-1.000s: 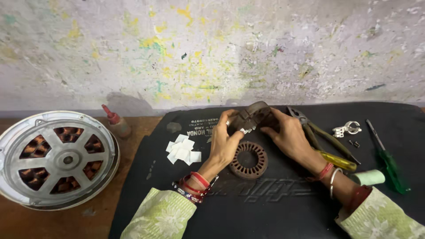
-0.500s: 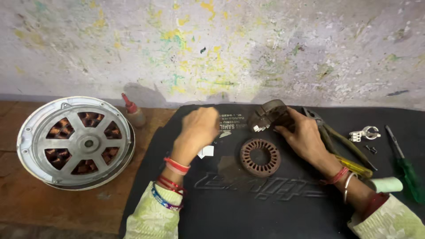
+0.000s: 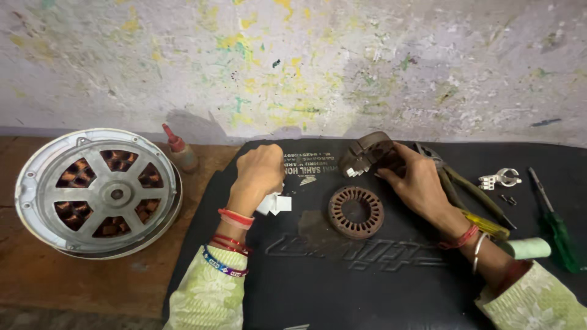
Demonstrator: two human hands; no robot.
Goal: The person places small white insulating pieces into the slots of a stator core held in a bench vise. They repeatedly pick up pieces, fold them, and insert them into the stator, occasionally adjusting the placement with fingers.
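Observation:
My right hand (image 3: 417, 177) grips a dark round stator core (image 3: 367, 153), held tilted just above the black mat (image 3: 342, 281); small white slips stick out of its lower edge. My left hand (image 3: 258, 175) rests on a pile of small white paper pieces (image 3: 276, 203) on the mat, fingers curled down over them; whether it has pinched a piece is hidden. Between the two hands a rusty ring-shaped slotted core (image 3: 356, 211) lies flat on the mat.
A large silver fan motor housing (image 3: 98, 190) sits on the wooden table at left, with a small red-capped bottle (image 3: 180, 149) behind it. Right of my hand lie pliers with yellow handles (image 3: 471, 197), a green screwdriver (image 3: 555, 225), a small metal clip (image 3: 501, 178) and a pale green roll (image 3: 529, 247).
My left hand has let go of the dark core and moved left and down onto the white paper pieces. My right hand still holds the core. The view has shifted slightly.

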